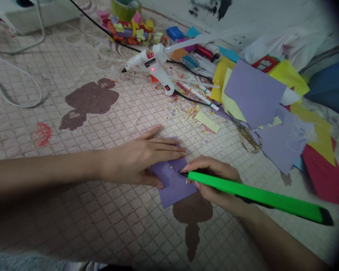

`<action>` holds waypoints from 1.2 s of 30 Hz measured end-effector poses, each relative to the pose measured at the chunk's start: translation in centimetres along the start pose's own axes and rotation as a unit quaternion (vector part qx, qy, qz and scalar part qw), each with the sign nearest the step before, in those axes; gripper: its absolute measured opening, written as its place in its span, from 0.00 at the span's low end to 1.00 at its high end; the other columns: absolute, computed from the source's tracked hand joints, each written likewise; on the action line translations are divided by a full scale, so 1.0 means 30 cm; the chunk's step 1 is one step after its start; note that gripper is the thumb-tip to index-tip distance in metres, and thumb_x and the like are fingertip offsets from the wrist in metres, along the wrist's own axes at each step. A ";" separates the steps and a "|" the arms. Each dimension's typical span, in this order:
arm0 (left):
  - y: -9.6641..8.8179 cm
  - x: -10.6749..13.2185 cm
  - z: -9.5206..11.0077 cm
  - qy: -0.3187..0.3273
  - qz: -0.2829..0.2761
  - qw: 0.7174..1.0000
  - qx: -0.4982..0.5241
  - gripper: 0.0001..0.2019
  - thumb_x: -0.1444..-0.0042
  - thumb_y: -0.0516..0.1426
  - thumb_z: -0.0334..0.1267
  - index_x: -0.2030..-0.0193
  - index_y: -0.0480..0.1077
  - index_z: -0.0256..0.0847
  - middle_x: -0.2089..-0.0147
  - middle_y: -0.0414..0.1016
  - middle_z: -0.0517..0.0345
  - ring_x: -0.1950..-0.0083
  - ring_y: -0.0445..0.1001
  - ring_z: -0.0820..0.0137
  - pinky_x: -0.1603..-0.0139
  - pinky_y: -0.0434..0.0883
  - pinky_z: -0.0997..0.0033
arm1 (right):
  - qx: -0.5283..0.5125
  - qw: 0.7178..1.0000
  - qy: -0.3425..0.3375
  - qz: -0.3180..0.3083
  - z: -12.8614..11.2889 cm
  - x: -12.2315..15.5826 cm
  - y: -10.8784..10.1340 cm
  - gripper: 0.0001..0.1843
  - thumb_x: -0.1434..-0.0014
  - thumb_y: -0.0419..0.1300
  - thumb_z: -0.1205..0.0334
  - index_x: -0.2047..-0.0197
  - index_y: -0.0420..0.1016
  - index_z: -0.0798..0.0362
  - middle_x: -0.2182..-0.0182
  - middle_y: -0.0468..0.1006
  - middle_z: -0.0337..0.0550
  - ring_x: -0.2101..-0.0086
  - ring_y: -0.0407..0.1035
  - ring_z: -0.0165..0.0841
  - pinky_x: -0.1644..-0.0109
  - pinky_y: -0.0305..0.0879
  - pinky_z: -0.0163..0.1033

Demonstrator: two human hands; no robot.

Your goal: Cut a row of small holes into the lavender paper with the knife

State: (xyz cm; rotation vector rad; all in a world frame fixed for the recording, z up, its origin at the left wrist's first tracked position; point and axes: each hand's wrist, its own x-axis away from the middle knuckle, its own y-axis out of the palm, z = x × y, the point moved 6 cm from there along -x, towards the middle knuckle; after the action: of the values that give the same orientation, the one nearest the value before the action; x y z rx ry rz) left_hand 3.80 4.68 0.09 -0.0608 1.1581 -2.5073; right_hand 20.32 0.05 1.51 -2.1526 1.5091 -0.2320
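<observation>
Below the white hot glue gun [149, 67] | purple paper square [173, 186] lying on the woven mat [73, 210] | left hand [138, 160] pressing it, fingers spread | right hand [214, 184] clamping a green pen-like tool [251, 195], tip on paper | risk: paper sliding if the left hand's pressure is easing

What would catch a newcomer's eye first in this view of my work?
The bright green utility knife stands out first, held in the right hand over a lilac paper square that the left hand presses on the patterned mat. Above them, a white hot glue gun lies among paper scraps.
</observation>
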 end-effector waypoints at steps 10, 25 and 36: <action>-0.006 0.000 0.003 0.016 0.020 1.000 0.014 0.35 0.44 0.66 0.42 0.32 0.60 0.48 0.30 0.63 0.49 0.27 0.57 0.55 0.26 0.33 0.39 | -0.012 1.000 0.000 0.005 0.009 0.007 0.007 0.12 0.41 0.61 0.73 0.57 0.77 0.47 0.65 0.83 0.39 0.69 0.77 0.30 0.64 0.74 0.36; 0.004 -0.001 -0.002 0.004 -0.001 1.000 -0.006 0.36 0.43 0.66 0.44 0.31 0.58 0.48 0.29 0.61 0.50 0.26 0.54 0.56 0.26 0.31 0.41 | 0.045 0.999 -0.014 -0.016 -0.033 -0.029 0.006 0.12 0.44 0.59 0.73 0.61 0.77 0.48 0.68 0.82 0.38 0.70 0.78 0.30 0.68 0.73 0.34; 0.007 0.006 0.011 0.007 0.006 1.000 -0.021 0.31 0.39 0.62 0.45 0.31 0.59 0.46 0.29 0.61 0.49 0.26 0.54 0.58 0.24 0.37 0.47 | -0.020 0.997 -0.014 0.071 0.005 0.032 0.008 0.15 0.43 0.60 0.76 0.59 0.77 0.47 0.70 0.81 0.37 0.72 0.76 0.30 0.67 0.73 0.36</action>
State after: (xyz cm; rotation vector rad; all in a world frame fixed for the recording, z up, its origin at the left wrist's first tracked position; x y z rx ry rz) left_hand 3.75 4.26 0.12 -0.0478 1.2117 -2.4768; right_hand 20.55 -0.86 1.15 -2.0602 1.6549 -0.1224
